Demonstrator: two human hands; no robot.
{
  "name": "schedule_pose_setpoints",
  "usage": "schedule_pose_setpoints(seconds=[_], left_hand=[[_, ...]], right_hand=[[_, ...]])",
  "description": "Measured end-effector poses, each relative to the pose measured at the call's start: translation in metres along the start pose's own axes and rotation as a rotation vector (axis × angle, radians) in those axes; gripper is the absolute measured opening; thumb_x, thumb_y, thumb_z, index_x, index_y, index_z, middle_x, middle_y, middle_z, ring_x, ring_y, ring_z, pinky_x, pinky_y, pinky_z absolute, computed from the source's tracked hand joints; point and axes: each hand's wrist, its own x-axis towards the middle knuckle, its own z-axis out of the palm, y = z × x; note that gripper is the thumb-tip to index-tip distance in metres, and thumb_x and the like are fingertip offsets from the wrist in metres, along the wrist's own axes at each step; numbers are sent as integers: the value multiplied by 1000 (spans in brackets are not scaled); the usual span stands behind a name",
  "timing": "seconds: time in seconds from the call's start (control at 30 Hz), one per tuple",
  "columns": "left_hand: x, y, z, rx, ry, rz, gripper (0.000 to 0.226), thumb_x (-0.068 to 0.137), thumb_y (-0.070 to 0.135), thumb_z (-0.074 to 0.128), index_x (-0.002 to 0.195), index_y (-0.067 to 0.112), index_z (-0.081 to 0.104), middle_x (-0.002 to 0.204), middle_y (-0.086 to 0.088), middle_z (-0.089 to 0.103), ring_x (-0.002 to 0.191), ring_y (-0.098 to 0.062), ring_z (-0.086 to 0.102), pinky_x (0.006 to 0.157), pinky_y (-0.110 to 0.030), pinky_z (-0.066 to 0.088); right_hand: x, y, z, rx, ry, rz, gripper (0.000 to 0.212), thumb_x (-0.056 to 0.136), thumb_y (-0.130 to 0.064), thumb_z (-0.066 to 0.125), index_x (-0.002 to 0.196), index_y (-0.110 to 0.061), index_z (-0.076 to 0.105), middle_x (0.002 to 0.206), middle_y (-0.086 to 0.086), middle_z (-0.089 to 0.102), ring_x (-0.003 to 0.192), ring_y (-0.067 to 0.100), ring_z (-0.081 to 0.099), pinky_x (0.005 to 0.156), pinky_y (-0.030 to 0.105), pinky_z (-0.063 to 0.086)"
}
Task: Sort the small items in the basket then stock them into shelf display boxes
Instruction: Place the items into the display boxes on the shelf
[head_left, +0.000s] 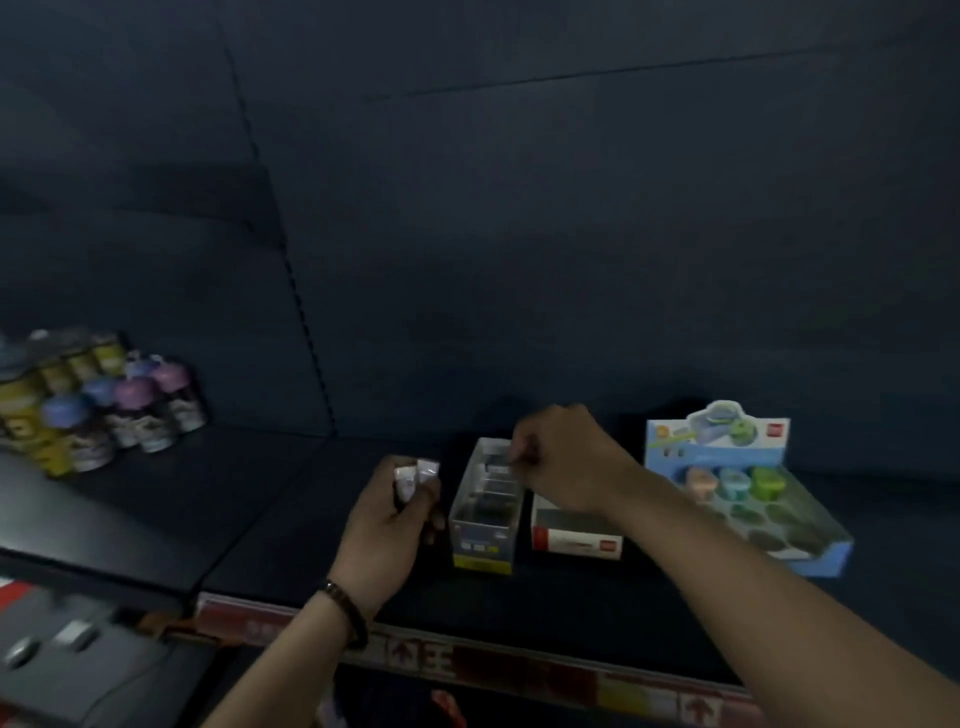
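Observation:
A clear plastic display box (480, 525) with a yellow front strip stands on the dark shelf (280, 525), several small items inside. My right hand (566, 460) hovers over its far end, fingertips pinching a small item (500, 469) at the rim. My left hand (387, 535), just left of the box, grips two small white packets (415, 475) that stick up above the fingers. A dark bracelet circles the left wrist.
A white and red box (576, 538) sits right of the clear one. Further right is a blue display box (748, 499) with coloured round items. Several small bottles (104, 400) stand at the shelf's left. A red price strip (519, 665) runs along the shelf edge.

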Motion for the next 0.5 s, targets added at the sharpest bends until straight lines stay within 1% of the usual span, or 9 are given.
schedule_pose_setpoints(seconds=[0.03, 0.1, 0.17, 0.23, 0.27, 0.37, 0.4, 0.5], left_hand=[[2, -4, -2, 20, -11, 0, 10, 108, 21, 53, 104, 14, 58, 73, -4, 68, 64, -16, 61, 66, -35, 51], [8, -10, -5, 17, -51, -15, 11, 108, 21, 53, 102, 13, 57, 71, -2, 66, 64, -15, 60, 65, -35, 50], [15, -11, -8, 17, -102, -36, 10, 108, 22, 54, 104, 14, 59, 73, -3, 68, 66, -16, 62, 65, -33, 51], [22, -13, -9, 14, -146, -37, 8, 107, 21, 55, 106, 14, 60, 76, -4, 70, 66, -15, 63, 62, -28, 52], [26, -13, -9, 11, -171, -32, 7, 107, 19, 55, 106, 14, 60, 78, -5, 70, 65, -14, 64, 60, -28, 51], [36, -17, -10, -19, -233, -24, 6, 106, 14, 56, 106, 11, 61, 82, -5, 70, 67, -13, 66, 60, -29, 52], [38, -18, -11, -34, -256, -30, 6, 106, 14, 56, 107, 10, 61, 83, -5, 70, 68, -13, 67, 60, -28, 53], [43, -23, -12, -75, -310, -49, 7, 106, 14, 57, 108, 12, 63, 83, -5, 71, 71, -15, 68, 61, -29, 54]], right_hand=[[8, -3, 2, -14, -36, 10, 8, 90, -19, 75, 91, -24, 80, 93, -12, 76, 85, 1, 68, 75, 17, 56], [23, -5, 6, -53, -91, 48, 0, 86, -25, 80, 86, -25, 80, 89, -11, 76, 83, 4, 70, 77, 26, 62], [33, -4, 11, -97, -125, 102, 11, 82, -35, 84, 84, -25, 80, 88, -10, 77, 84, 8, 71, 79, 34, 64], [40, -2, 17, -140, -173, 137, 18, 79, -39, 86, 84, -22, 80, 88, -7, 77, 84, 9, 72, 79, 37, 65], [43, -1, 20, -137, -194, 155, 18, 79, -37, 86, 85, -21, 81, 89, -6, 78, 85, 10, 72, 81, 38, 66], [47, 1, 24, -95, -224, 189, 16, 80, -29, 88, 90, -19, 82, 94, -6, 78, 90, 9, 72, 85, 35, 64], [47, 1, 25, -87, -237, 202, 16, 80, -28, 88, 90, -17, 82, 94, -4, 79, 90, 11, 73, 85, 37, 65], [50, 2, 33, -45, -277, 235, 11, 85, -26, 82, 88, -16, 83, 89, 0, 80, 79, 17, 77, 77, 40, 67]])
